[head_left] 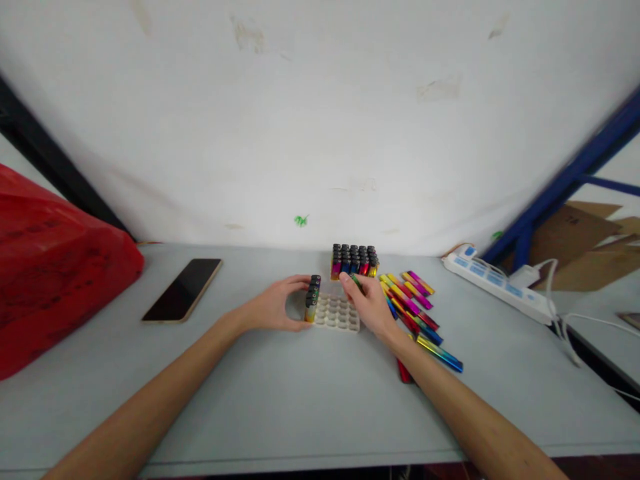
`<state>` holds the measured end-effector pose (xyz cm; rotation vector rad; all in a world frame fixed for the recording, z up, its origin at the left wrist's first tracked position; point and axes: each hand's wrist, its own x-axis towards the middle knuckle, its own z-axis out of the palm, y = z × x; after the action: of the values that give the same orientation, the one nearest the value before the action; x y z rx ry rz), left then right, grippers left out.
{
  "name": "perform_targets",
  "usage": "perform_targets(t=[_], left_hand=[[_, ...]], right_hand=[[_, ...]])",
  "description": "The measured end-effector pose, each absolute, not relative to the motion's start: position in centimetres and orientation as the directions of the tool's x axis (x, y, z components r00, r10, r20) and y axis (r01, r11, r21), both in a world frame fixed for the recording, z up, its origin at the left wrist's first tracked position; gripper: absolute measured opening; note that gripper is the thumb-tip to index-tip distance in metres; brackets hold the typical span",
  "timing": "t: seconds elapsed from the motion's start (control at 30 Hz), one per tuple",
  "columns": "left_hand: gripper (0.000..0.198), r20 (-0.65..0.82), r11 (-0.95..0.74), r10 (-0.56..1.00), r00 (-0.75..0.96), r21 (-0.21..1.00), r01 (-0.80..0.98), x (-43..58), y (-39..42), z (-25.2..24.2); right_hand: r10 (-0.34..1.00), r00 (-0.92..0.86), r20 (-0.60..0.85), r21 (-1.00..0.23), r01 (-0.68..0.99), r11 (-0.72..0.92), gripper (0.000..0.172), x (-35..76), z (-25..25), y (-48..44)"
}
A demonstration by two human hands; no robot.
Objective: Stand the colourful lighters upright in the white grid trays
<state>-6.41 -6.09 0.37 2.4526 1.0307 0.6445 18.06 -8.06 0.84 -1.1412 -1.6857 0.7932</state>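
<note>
Black-topped lighters (313, 295) stand bracketed by the wide-curled left hand (274, 305), as if for support; the right hand (371, 305) pinches what may be another.

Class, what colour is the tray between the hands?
The tray is off-white, shown in the head view.

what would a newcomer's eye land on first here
Probably the big red bag at the left edge, then the shiny coloured lighters scattered by the right hand. Between that and the left hand, a pale tray stands out, one upright row of lighters along its left side.
</note>
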Motion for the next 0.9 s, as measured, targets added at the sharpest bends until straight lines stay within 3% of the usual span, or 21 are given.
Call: perform_targets(t=[0.17,0.33,0.5,0.63,0.8,0.9], left_hand=[[0.073,0.238,-0.639,0.747,0.621,0.515,0.571,-6.46,-6.46,0.48],[0.091,0.241,-0.602,0.783,0.574,0.526,0.600,-6.14,-6.50,0.05],[0.078,0.251,-0.628,0.762,0.597,0.513,0.586,-6.16,-6.13,-0.10],[0.078,0.235,-0.620,0.766,0.599,0.520,0.588,-6.18,-6.07,0.01],[0.079,0.238,-0.604,0.775,0.586,0.551,0.575,-6.08,-6.14,-0.17],[0.082,0.236,-0.590,0.784,0.574,0.569,0.573,-6.01,-6.18,-0.25]], right_hand=[[0.919,-0.109,0.379,-0.811,0.438,0.386,0.050,18.01,0.76,-8.10],[0.906,-0.104,0.410,-0.782,0.471,0.408,0.043,18.04,0.74,-8.03],[0.909,-0.091,0.407,-0.777,0.489,0.397,0.042,18.08,1.09,-8.15],[0.907,-0.192,0.376,-0.777,0.467,0.421,0.035,18.09,1.56,-8.26],[0.826,-0.305,0.474,-0.602,0.573,0.556,0.034,18.10,1.64,-8.13],[0.836,-0.327,0.441,-0.536,0.651,0.538,0.034,18.08,1.36,-8.06]])
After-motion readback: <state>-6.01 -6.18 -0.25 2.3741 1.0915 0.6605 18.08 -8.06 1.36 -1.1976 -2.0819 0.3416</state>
